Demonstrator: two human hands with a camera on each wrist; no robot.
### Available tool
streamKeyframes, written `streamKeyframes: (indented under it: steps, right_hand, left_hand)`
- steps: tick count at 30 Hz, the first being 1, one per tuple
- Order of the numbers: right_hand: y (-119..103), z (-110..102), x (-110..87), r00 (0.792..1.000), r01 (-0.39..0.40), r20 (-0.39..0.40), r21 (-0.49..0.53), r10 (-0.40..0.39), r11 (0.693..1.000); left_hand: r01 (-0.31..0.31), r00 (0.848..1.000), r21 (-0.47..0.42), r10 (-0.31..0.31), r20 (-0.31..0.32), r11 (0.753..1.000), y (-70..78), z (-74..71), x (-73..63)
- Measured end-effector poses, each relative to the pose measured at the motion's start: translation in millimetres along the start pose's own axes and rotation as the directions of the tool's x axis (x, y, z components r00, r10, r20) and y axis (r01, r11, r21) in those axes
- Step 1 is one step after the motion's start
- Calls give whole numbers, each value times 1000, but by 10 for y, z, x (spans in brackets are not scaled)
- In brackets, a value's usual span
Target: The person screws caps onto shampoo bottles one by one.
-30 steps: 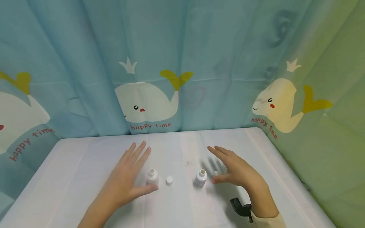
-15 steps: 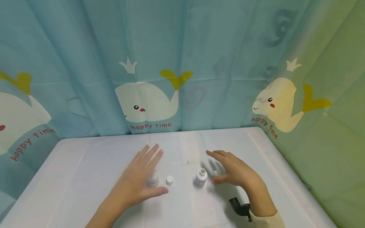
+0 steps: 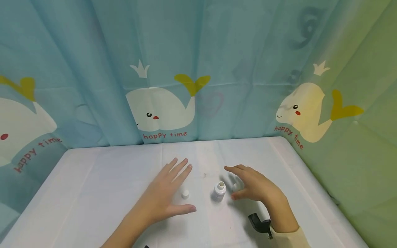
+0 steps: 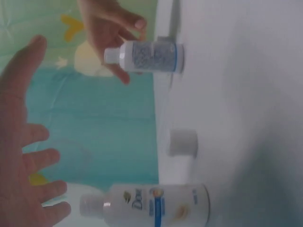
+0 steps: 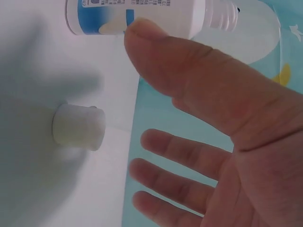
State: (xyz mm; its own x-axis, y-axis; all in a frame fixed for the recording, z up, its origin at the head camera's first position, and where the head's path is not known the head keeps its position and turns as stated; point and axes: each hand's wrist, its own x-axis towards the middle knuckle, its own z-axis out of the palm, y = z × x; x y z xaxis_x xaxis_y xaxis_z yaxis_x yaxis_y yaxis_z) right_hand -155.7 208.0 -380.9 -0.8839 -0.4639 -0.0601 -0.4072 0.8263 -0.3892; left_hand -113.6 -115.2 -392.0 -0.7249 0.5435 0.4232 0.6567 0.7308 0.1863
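My left hand hovers over the table's left-centre with fingers spread and nothing in them. It hides one white uncapped bottle in the head view; that Dove-labelled bottle shows in the left wrist view. A white cap lies between its thumb and forefinger as seen from above. Right of centre stands a second white bottle, upright with its mouth uncovered. Beside it, my right hand is held above the table, fingers loosely bent and holding nothing. Under that hand lies another white cap, partly covered in the head view.
A pale cloth covers the table. Blue-green curtains printed with whales rise behind it and along the sides. A black wrist mount sits on the right forearm by a beige sleeve.
The left hand has moved right, now covering the left bottle and coming over its cap. The right hand has dipped slightly; bottles and caps stay where they were.
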Motion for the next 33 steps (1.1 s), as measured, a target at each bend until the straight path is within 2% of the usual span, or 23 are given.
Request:
streamKeyframes:
  steps: [9, 14, 22, 26, 33]
  right_hand:
    - [-6, -2, 29, 1000, -14, 19, 3, 14, 1000]
    - [-17, 13, 45, 999, -31, 37, 8, 30, 999]
    - [-30, 56, 64, 995, -76, 68, 10, 75, 997]
    - [-33, 66, 70, 994, -82, 75, 13, 81, 997]
    - [-58, 85, 74, 993, -86, 83, 11, 84, 996]
  left_hand:
    - [-1, 999, -42, 3, 50, 999, 104, 90, 83]
    - [12, 996, -97, -3, 87, 995, 178, 127, 120]
    - [38, 995, -185, -20, 97, 982, 240, 208, 140]
    - [50, 994, -230, -26, 105, 972, 254, 245, 165]
    - [113, 986, -332, -65, 153, 936, 283, 327, 210]
